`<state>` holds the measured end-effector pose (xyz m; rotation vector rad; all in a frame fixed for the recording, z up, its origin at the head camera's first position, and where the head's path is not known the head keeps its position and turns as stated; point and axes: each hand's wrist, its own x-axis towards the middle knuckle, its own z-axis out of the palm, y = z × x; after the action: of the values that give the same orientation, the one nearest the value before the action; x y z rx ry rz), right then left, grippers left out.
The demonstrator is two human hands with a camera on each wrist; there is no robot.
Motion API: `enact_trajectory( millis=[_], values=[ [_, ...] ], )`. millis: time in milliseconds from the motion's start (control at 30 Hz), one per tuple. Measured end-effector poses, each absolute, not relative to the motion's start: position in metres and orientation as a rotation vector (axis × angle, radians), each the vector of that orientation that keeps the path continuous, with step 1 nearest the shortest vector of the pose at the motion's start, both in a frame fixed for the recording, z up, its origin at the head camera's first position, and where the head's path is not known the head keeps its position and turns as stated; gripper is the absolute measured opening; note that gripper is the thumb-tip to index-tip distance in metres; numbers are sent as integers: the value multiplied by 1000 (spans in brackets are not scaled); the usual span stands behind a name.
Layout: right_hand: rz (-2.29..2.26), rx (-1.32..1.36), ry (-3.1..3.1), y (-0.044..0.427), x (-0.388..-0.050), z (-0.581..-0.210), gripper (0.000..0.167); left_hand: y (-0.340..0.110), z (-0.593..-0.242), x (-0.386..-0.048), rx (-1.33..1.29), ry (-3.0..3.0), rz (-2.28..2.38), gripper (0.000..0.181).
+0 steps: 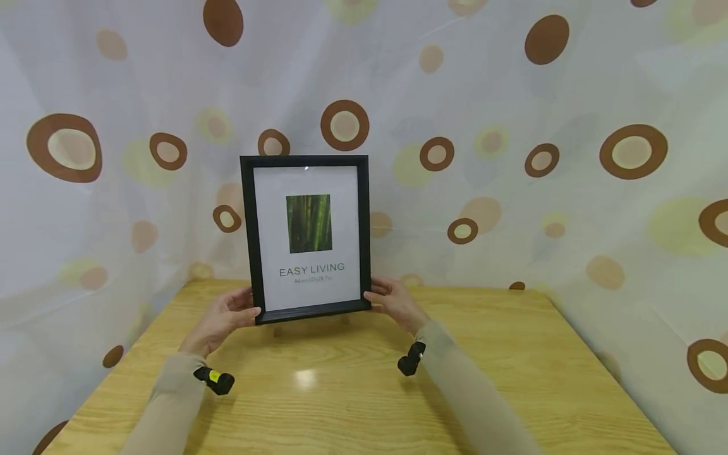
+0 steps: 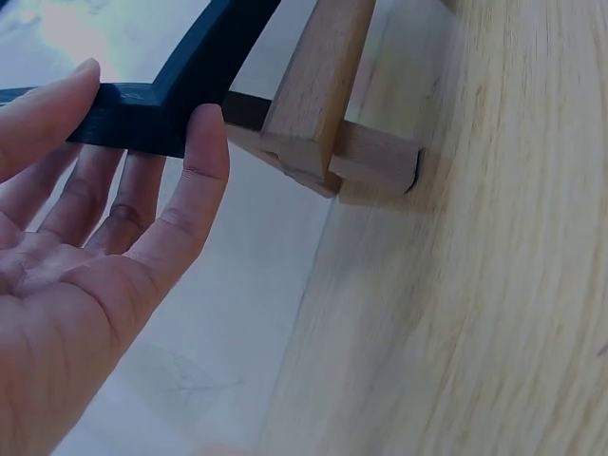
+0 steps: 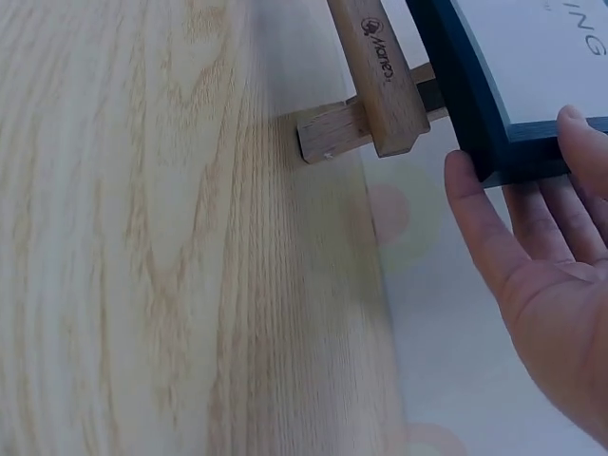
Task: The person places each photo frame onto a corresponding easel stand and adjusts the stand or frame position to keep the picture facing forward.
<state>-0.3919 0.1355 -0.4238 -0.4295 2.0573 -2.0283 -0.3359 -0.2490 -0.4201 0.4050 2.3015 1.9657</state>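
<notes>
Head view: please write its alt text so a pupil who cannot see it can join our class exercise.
A person's left hand and right hand hold a black frame near its lower corners, over a wooden table. The frame shows a bamboo picture above the words EASY LIVING; a spotted backdrop hangs behind.

Black frame (image 1: pixel 364 234) around a white sheet (image 1: pixel 309 258) with a green striped picture (image 1: pixel 309 224) and grey lettering (image 1: pixel 311 270); light-brown stand (image 3: pixel 380 81); yellow, grained bench (image 1: pixel 307 404); white backdrop (image 1: pixel 392 76) ringed and spotted in brown, peach and yellow-green; beige sleeves (image 1: pixel 474 388).
</notes>
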Motion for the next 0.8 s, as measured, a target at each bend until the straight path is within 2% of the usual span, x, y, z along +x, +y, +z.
enact_trajectory(
  millis=[333, 800],
  values=[
    [-2161, -360, 2038, 119, -403, -428, 49, -253, -425, -341, 319, 2300, 2008, 75],
    [-2295, -275, 1973, 106, -402, -443, 49, -260, -439, -347, 386, 2281, 2019, 75]
  ],
)
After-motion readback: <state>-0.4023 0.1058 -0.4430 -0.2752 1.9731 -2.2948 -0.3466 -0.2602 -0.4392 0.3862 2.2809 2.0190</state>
